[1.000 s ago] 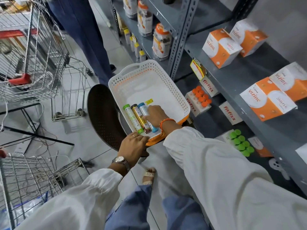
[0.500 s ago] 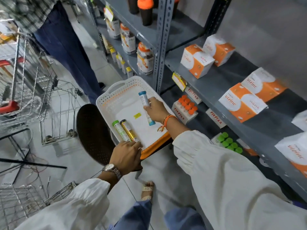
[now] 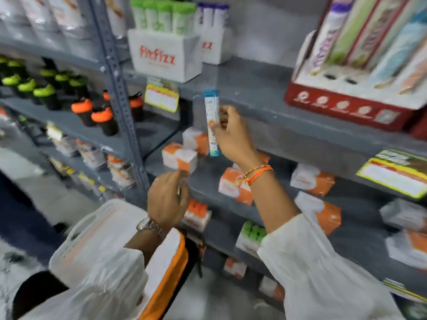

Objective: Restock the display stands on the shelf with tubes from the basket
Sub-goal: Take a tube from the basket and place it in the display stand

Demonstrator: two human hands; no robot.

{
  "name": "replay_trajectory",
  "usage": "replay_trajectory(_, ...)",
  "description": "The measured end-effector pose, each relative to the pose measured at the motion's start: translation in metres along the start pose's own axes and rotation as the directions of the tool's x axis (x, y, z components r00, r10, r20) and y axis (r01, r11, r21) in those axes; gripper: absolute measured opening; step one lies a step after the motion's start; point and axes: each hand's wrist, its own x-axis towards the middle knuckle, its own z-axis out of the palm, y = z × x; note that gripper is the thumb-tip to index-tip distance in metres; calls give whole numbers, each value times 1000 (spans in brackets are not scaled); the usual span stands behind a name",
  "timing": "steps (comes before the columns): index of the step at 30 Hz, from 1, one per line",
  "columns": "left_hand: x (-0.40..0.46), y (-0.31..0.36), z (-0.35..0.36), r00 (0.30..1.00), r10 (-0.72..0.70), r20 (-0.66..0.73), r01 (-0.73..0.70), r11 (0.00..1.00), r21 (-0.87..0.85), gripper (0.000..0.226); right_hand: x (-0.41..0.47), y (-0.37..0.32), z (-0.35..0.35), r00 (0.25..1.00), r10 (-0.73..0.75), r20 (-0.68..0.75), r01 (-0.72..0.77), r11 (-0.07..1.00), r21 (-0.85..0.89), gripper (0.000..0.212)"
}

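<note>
My right hand grips a white tube with a blue cap, upright, in front of the grey shelf edge. My left hand hovers lower, fingers loosely curled, holding nothing that I can see. The white basket with an orange rim sits below my left arm; its inside is mostly hidden by my sleeve. A white "fitfizz" display stand with green-capped tubes stands on the upper shelf, another stand with purple caps behind it. A red display stand at the upper right shows two empty holes.
Orange-and-white boxes lie on the middle shelf. Lower shelves hold stands of orange-capped and green-capped tubes. Black shakers with orange and green lids fill the left rack past a grey upright post.
My right hand lifted the blue-capped tube out of the basket and up to the upper shelf. My left hand let go of the basket rim and rose. The view tilted upward.
</note>
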Motion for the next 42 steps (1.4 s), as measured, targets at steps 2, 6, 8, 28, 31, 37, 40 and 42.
replay_trajectory(2,37,35,7,991,98,-91,-104,993,-60,23,-2,-17,-45,995,-42,-92,40,999,-24,30)
replay_trajectory(6,92,111,20,938,277,-210,-318,928,-195,31,-17,-43,-133,958,-138,-252,122,989,-77,34)
replay_trajectory(8,109,146,25,913,330,-241,-386,889,-245,48,-28,-53,-168,934,-164,-318,137,985,-105,40)
replay_trajectory(28,112,273,107,772,588,-244,-625,773,-114,38,-85,-70,-433,591,-290,-753,-303,785,-540,53)
replay_trajectory(31,111,276,112,788,568,-237,-597,800,-66,44,-74,-57,-445,647,-308,-698,-334,708,-622,46)
replay_trajectory(37,113,278,117,796,536,-281,-571,819,-55,44,-57,-36,-456,748,-277,-603,-317,649,-692,41)
replay_trajectory(40,112,277,119,801,528,-283,-565,823,-62,44,-51,-32,-463,782,-258,-568,-298,645,-704,41)
replay_trajectory(42,111,278,119,802,522,-290,-561,825,-64,45,-49,-30,-466,800,-242,-549,-290,645,-707,41)
